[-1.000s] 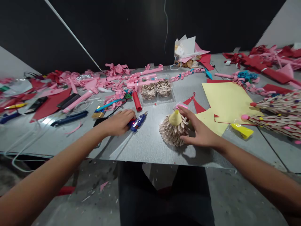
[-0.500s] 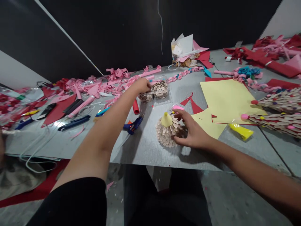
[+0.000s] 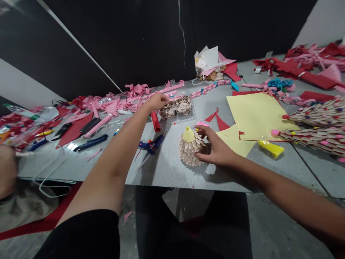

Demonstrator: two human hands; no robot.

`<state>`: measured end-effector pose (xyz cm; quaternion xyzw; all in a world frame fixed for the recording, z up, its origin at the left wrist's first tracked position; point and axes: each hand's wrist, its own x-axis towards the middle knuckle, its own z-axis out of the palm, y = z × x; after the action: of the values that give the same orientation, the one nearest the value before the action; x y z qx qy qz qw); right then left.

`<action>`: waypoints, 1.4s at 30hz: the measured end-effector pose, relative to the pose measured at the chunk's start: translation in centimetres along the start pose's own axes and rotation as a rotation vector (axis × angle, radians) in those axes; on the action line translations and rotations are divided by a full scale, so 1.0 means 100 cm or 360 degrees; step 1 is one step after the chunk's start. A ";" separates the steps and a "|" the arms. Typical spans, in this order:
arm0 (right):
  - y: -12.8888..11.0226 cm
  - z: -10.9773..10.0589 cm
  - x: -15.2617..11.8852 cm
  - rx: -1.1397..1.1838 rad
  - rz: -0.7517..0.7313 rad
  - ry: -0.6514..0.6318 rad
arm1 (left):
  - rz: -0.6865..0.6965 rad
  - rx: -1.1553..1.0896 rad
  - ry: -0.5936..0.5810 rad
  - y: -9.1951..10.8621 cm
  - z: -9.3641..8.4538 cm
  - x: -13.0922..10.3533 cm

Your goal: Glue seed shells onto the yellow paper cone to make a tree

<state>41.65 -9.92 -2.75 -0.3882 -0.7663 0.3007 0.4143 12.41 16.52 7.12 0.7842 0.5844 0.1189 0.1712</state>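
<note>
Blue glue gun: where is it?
Head view, just left of centre: the glue gun lies on the table between the left forearm and the shaggy cone.

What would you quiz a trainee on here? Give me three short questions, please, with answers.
1. Which hand is nearer the beige, flake-covered cone with a yellow tip?
2. The left hand is at: a) yellow paper sheets, b) a clear plastic container of brownish flakes, or c) a shiny yellow packet?
3. True or false: the blue gun-shaped tool lies inside that container.

Key: 1. the right hand; 2. b; 3. false.
</note>
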 end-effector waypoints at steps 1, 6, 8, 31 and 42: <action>0.000 0.000 0.000 0.0002 0.0001 0.0001 | -0.0021 -0.0008 0.0012 -0.001 -0.002 -0.005; 0.003 0.000 0.000 0.0002 0.0021 0.0002 | -0.0077 -0.0064 0.0204 0.003 -0.006 -0.023; 0.003 0.000 0.000 0.0005 0.0026 0.0010 | -0.0074 -0.0113 0.0334 0.010 -0.006 -0.032; -0.009 0.011 -0.006 0.0107 0.0010 0.0012 | 0.0882 0.0087 0.1620 0.128 0.124 -0.292; -0.015 0.010 -0.006 0.0151 0.0149 -0.0018 | 0.0864 0.0099 0.1548 0.125 0.130 -0.298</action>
<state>40.48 -11.34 -2.26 -0.4019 -0.7345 0.3579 0.4134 19.82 -16.91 0.80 0.7661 0.3762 0.4897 -0.1781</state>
